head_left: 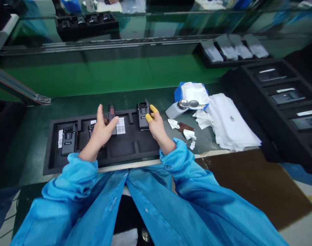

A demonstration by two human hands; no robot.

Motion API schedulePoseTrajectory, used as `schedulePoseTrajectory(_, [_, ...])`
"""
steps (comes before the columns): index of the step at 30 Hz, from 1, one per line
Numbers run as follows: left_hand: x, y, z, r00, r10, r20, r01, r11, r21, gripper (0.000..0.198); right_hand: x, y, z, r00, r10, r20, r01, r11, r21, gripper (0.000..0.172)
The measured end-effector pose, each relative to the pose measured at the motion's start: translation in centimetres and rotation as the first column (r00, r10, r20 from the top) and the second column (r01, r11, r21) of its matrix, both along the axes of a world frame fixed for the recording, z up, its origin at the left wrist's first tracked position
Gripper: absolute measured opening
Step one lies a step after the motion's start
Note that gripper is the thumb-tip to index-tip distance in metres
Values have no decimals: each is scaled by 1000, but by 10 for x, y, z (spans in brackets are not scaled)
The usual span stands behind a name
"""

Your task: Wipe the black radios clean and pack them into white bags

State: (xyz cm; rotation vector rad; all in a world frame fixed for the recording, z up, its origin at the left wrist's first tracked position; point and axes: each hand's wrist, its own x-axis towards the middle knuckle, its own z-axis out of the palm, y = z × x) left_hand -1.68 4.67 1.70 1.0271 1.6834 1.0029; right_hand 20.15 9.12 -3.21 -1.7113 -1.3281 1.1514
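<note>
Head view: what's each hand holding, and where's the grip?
Right hand pinches the black unit by its right edge. Left hand: thumb lies on a smaller black part; whether gripped, cannot tell.

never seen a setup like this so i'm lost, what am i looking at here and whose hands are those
There is no machine here. This single picture comes from a camera worn on a person's head, looking down at their own two hands in blue sleeves. They work at a bench in front of a green conveyor belt. Before them lies a black foam tray with compartments, and a black box-shaped device sits in its left pocket. The right hand, with yellow rubber finger covers on thumb and forefinger, pinches a second black device at the tray's right end. The left hand has its fingers against a small dark upright part; whether it grips it is unclear. To the right lie a stack of white cloths and two round shiny metal pieces.
</note>
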Motion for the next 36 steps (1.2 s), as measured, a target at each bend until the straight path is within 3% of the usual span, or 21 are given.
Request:
schedulePoseTrajectory(2, [12,7,-2,913,-110,-393,70,991,-115,93,-2,-2,0,972,43,230,-57,997,55,55])
schedulePoseTrajectory(4, [27,13,1,763,-242,-600,122,965,-233,85,-4,-4,2,913,73,402,-120,988,93,53])
schedulePoseTrajectory(6, [38,15,6,676,-331,-659,156,938,-310,80,-5,-7,8,865,92,493,-178,975,130,52])
schedulePoseTrajectory(9, [39,8,16,645,-370,-669,195,925,-325,78,-8,-17,25,825,87,558,-261,935,240,51])
schedulePoseTrajectory(13, [3,-20,27,637,-267,-723,189,964,-189,65,-22,-43,53,806,198,557,-422,853,308,46])
schedulePoseTrajectory(16, [-39,-49,28,553,-177,-814,25,980,-196,59,-48,-64,59,753,376,541,-570,783,249,43])
schedulePoseTrajectory(19, [-72,-71,24,465,-201,-862,-159,939,-305,66,-85,-82,54,638,528,560,-695,708,124,45])
schedulePoseTrajectory(23, [-91,-81,18,511,-303,-804,-202,867,-455,78,-125,-92,49,481,617,623,-738,669,-93,62])
schedulePoseTrajectory(25, [-94,-80,15,543,-308,-782,-205,854,-478,80,-136,-92,48,441,634,635,-732,664,-154,66])
schedulePoseTrajectory(28, [-101,-77,11,617,-220,-755,-210,879,-428,80,-140,-92,47,461,622,633,-711,686,-155,64])
schedulePoseTrajectory(30, [-108,-80,5,715,-61,-696,-237,916,-325,81,-140,-93,45,511,590,625,-690,715,-111,64])
schedulePoseTrajectory(33, [-114,-87,-3,886,302,-353,-367,921,-134,73,-141,-98,41,588,555,589,-684,730,-6,65])
schedulePoseTrajectory(34, [-115,-89,-5,907,388,-165,-407,908,-98,67,-142,-100,39,610,558,562,-687,726,25,64])
schedulePoseTrajectory(36, [-114,-94,-8,876,442,191,-435,897,-82,52,-146,-104,37,646,593,479,-697,715,55,63])
